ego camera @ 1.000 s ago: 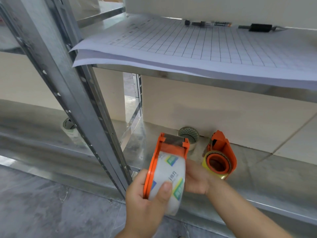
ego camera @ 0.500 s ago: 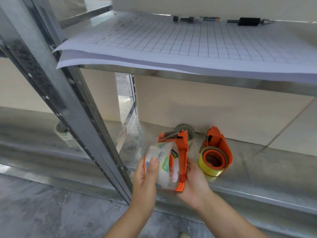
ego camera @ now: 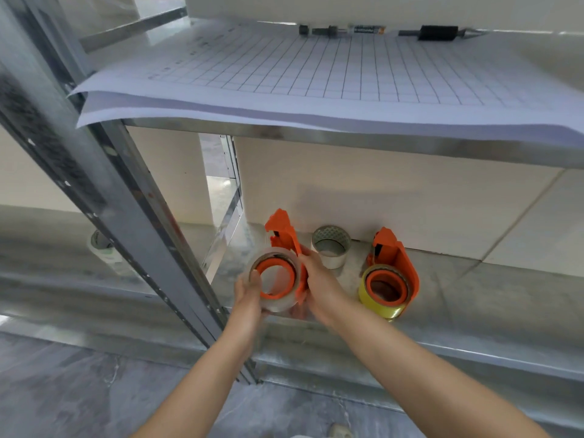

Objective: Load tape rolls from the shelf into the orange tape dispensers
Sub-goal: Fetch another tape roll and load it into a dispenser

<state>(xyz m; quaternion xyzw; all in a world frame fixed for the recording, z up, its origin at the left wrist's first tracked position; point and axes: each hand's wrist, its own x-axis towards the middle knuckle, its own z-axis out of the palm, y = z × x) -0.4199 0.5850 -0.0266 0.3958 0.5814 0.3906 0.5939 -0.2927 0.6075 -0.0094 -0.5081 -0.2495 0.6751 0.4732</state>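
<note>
Over the front of the lower metal shelf [ego camera: 474,298] I hold an orange tape dispenser [ego camera: 284,235] with a clear tape roll [ego camera: 278,303] seated on its orange hub. My left hand [ego camera: 248,295] grips the clear roll on its left side. My right hand [ego camera: 319,284] holds the dispenser's body on the right. A second orange dispenser [ego camera: 395,257] stands on the shelf to the right, loaded with a yellow tape roll [ego camera: 379,303]. A loose white tape roll [ego camera: 331,248] stands behind, against the wall.
A slanted metal shelf post [ego camera: 104,191] runs close to my left hand. The upper shelf carries gridded paper sheets [ego camera: 316,77], a marker [ego camera: 341,29] and a black pen [ego camera: 439,32]. Another tape roll [ego camera: 102,248] stands on the neighbouring shelf at left. Grey floor lies below.
The dispenser has turned so the roll's open hub faces me, and both hands have carried it forward and down onto the lower shelf.
</note>
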